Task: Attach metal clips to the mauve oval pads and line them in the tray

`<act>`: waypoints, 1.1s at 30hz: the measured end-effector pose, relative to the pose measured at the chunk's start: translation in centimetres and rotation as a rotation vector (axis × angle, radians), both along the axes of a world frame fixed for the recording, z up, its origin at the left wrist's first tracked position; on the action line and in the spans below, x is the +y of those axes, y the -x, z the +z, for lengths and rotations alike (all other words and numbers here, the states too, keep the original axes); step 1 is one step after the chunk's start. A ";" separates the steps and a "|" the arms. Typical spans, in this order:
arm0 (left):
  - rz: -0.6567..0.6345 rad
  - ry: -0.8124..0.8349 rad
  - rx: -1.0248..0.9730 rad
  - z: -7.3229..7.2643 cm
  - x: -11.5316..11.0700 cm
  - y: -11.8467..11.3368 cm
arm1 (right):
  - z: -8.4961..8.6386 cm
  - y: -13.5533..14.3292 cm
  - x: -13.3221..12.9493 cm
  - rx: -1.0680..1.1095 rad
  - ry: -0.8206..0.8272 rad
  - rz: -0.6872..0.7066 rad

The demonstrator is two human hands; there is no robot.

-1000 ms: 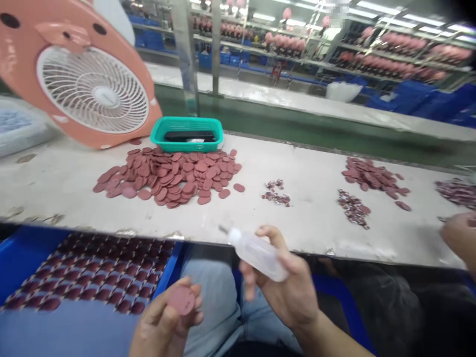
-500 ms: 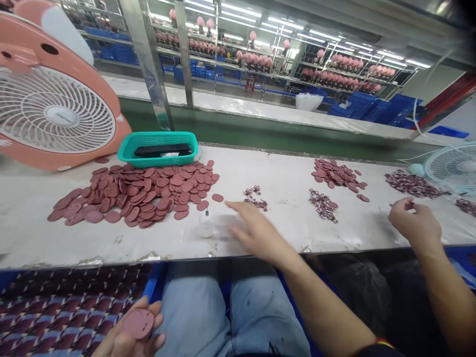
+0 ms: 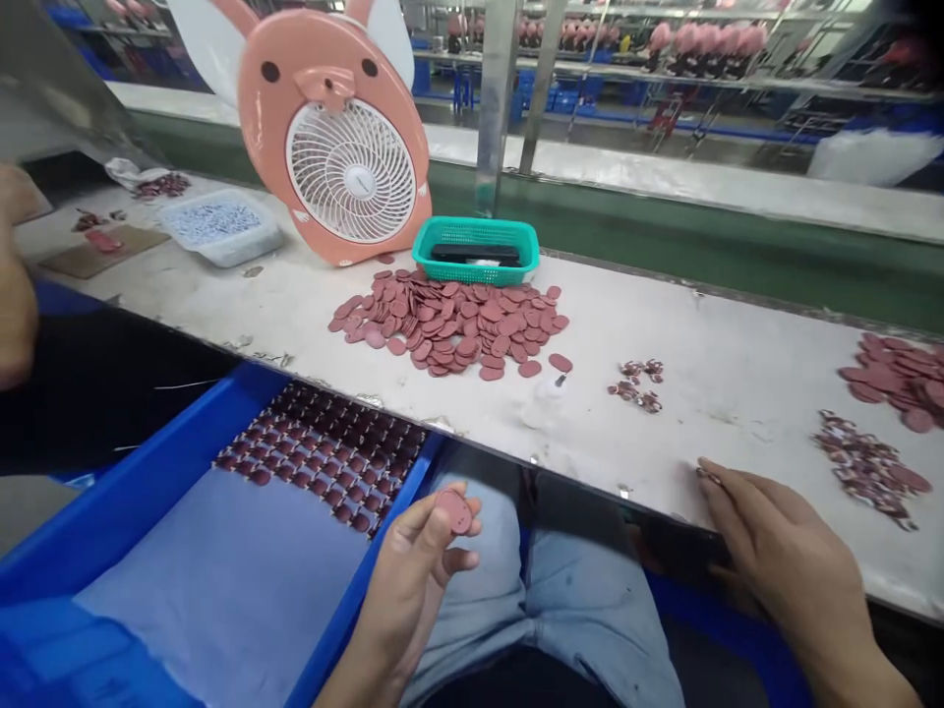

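Far left of what matters: blue bin (image 3: 158,447), rows of finished-looking parts (image 3: 317,447) laid flat on a cloth sheet; leave a gap so a sleeve doesn't drag them. Left hand (image 3: 413,565) is over the lap just beside the bin, thumb and fingers gripping one dull-red disc (image 3: 454,511), marked face up, small dark marks showing clear of the thumb. Good hold: rim only, light, marks unobstructed, disc angled to the eye. Behind it on the table, the disc heap (image 3: 449,329) sits against the green basket (image 3: 476,273); loose ones at its right end lie near the bottle (image 3: 542,405), which is faint against the white top, so reach round it, not across. Then a few small fittings (image 3: 635,385) apart from everything: pick singly, they look tangle-prone. Right hand (image 3: 786,551) at the table's front edge, fingers together, seemingly pinching a small brown piece (image 3: 709,475); thumb hidden. Pinch by its end and check orientation over the table, so a drop lands there. Larger fittings pile (image 3: 870,467) right of that hand; don't let knuckles sweep it.
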State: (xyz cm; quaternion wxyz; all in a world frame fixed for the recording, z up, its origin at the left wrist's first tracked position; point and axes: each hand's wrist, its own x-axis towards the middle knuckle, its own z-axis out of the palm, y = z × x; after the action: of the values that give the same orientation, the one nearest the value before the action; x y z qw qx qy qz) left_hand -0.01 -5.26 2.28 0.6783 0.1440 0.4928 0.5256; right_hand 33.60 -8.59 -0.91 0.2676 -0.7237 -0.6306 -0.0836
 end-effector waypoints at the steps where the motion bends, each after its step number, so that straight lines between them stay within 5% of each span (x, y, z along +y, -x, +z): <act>1: -0.015 0.013 -0.012 0.1 -0.1 -0.1 | 0.2 0.5 -0.3 0.029 -0.006 -0.030; 5: -0.077 0.050 -0.053 0.7 -0.4 -0.6 | 2.2 4.1 -0.4 0.548 0.070 -0.040; 8: -0.124 0.084 -0.082 1.5 -0.5 -0.9 | 4.8 7.8 -0.1 0.964 0.276 0.224; 13: -0.199 0.149 -0.087 2.6 -0.8 -1.0 | 7.7 12.4 0.3 1.226 0.517 0.561; 22: -0.368 0.016 -0.191 2.1 -1.3 -0.4 | 8.2 14.9 2.3 0.988 0.293 0.737; 33: -0.398 0.022 -0.229 1.4 -1.2 -0.2 | 8.5 15.2 2.8 0.810 0.219 0.823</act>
State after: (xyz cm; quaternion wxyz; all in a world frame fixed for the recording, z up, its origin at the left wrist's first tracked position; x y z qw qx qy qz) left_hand 0.23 -6.43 3.71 0.8217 0.1703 0.3801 0.3889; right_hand 18.42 -5.79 7.63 0.4215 -0.4172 -0.7121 0.3758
